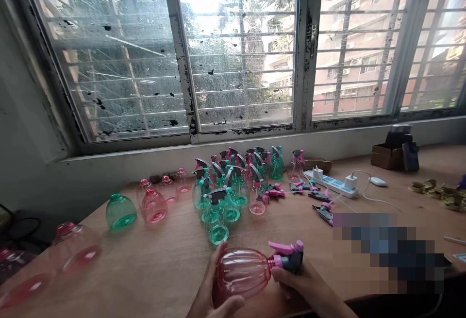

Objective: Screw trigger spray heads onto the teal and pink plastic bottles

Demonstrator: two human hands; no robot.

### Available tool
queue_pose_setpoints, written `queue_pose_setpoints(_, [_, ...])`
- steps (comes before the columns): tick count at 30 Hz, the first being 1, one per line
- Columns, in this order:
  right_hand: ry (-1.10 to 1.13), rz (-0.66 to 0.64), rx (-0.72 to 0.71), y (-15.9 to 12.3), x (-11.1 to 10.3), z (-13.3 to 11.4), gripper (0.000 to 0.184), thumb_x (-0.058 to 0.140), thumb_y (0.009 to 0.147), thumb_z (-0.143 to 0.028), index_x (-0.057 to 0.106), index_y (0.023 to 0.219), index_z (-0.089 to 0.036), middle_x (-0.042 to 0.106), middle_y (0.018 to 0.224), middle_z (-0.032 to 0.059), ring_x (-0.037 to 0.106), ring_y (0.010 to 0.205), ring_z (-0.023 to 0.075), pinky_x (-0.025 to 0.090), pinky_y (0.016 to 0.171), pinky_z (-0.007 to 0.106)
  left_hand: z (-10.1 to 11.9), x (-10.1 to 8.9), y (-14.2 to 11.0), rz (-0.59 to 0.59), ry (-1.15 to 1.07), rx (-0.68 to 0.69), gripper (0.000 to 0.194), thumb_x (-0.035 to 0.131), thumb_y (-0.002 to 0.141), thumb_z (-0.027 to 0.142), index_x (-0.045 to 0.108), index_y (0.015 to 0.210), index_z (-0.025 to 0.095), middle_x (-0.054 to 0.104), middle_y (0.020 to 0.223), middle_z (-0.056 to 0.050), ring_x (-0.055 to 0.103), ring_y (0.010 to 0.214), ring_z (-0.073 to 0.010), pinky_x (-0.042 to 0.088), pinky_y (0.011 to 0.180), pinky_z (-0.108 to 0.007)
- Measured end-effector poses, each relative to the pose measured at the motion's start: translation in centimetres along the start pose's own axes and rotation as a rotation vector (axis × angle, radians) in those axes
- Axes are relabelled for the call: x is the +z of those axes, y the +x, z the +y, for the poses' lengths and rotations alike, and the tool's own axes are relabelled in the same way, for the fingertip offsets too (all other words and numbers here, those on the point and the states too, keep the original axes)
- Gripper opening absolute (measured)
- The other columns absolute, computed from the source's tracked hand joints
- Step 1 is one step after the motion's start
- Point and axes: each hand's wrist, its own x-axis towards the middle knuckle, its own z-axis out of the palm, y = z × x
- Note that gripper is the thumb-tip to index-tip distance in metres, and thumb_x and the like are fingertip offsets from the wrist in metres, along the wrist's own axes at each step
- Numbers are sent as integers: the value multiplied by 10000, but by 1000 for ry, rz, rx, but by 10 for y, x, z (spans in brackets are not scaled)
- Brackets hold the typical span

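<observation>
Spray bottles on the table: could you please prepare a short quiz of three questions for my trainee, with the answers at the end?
1. Multiple choice. What does the left hand hold?
A) a power strip
B) the body of a pink bottle
C) a cardboard box

2. True or false? The green bottle standing among pink ones on the left has no spray head fitted.

3. Fill in the missing word. At the right hand is a spray head with a trigger coloured ____.

Key: 1: B; 2: true; 3: pink.

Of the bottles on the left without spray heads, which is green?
The bottle just left of the four grouped pink ones; the rest are pink.
</observation>
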Motion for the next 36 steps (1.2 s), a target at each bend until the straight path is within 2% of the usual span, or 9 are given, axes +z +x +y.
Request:
queue_pose_setpoints(4, [-72,-47,55,-2,-2,-1,551,869,706,-538,685,1059,-158,597,587,-53,526,519,124,412,519,247,-1,-5,0,32,-3,-30,682,562,915,624,445,1513,316,431,1633,-49,355,1513,-315,225,1273,-458])
queue_pose_setpoints(7, [-110,-85,86,-3,-3,-1,495,861,697,-548,667,942,-164,594,554,-51,533,511,133,397,504,243,-3,-6,2,60,-3,-71,659,491,945,635,435,1510,300,458,1614,-78,392,1495,-307,264,1255,-485])
queue_pose_setpoints(10, [-98,-56,69,-2,-2,-1,534,867,686,-560,677,985,-161,598,557,-52,547,509,137,424,509,246,-6,-5,4,55,-6,-101,699,549,922,622,408,1516,283,475,1599,-100,414,1480,-317,289,1244,-490])
queue_pose_setpoints(15, [19,15,16,2,-1,2,758,861,708,-573,619,1293,-156,616,621,-50,511,477,109,416,486,244,-2,-1,3,11,-17,-84,853,720,824,572,355,1538,280,421,1630,-97,344,1515,-339,291,1250,-455])
queue_pose_setpoints(19, [67,45,0,4,-2,4,742,854,730,-561,612,1307,-163,627,677,-38,484,471,95,383,469,243,5,3,2,-19,30,-67,932,794,794,487,308,1557,261,358,1663,-100,297,1540,-321,281,1260,-413])
queue_pose_setpoints(22, [71,41,5,3,-1,3,752,864,718,-562,617,1304,-161,621,677,-41,485,486,98,385,487,251,5,3,3,-52,24,-34,949,787,802,484,272,1567,258,354,1662,-112,310,1535,-320,287,1257,-422])
queue_pose_setpoints(26, [43,2,27,0,-1,1,754,868,715,-555,615,1292,-140,588,590,-65,503,504,115,393,521,259,0,-2,3,-50,20,-38,1052,819,746,531,239,1580,257,345,1661,-130,327,1522,-344,284,1253,-447])
queue_pose_setpoints(31, [-25,-26,66,0,-3,2,646,874,715,-522,650,1170,-122,610,565,-55,520,518,122,384,529,255,1,-4,2,-33,19,-53,942,703,815,622,275,1574,265,368,1654,-121,336,1519,-336,313,1236,-441])
queue_pose_setpoints(36, [-41,-47,43,1,-2,-1,689,848,740,-544,645,1226,-99,578,545,-62,505,505,118,391,523,251,9,-1,1,-42,25,-60,936,745,806,580,295,1565,268,377,1649,-116,365,1504,-321,320,1230,-411])
